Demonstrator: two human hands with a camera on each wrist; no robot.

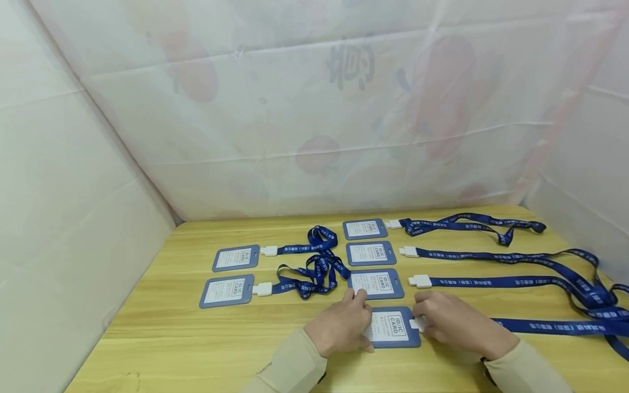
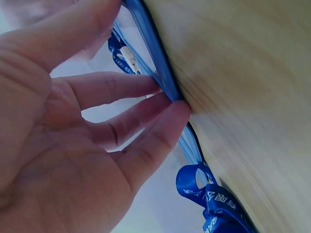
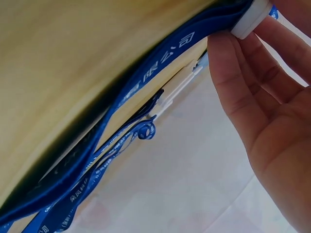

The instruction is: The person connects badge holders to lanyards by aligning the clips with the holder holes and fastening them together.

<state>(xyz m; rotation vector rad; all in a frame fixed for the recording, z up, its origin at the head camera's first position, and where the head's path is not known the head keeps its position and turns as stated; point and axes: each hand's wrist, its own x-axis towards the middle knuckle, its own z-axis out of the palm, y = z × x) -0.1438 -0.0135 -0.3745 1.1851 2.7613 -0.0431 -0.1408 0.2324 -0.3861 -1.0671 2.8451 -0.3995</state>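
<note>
A blue ID card holder (image 1: 393,330) lies on the table in front of me, its printed card facing up. My left hand (image 1: 344,322) grips it at the left end, with thumb and fingers at its edges; the left wrist view shows fingertips on the blue rim (image 2: 158,53). From the right, my right hand (image 1: 452,322) pinches the white clip (image 3: 250,19) of a dark blue lanyard (image 3: 165,60). The clip's tip meets the holder's right end, where the slot is. Beyond the right hand, the strap (image 1: 545,326) runs off to the right.
Behind lie a holder (image 1: 375,295), another (image 1: 371,262) and a third (image 1: 365,236). Two loose clips, one nearer (image 1: 421,281) and one farther (image 1: 409,251), sit right of theirs. At left, two holders (image 1: 227,301) (image 1: 236,267) join bunched lanyards (image 1: 314,284). Cloth walls surround the table.
</note>
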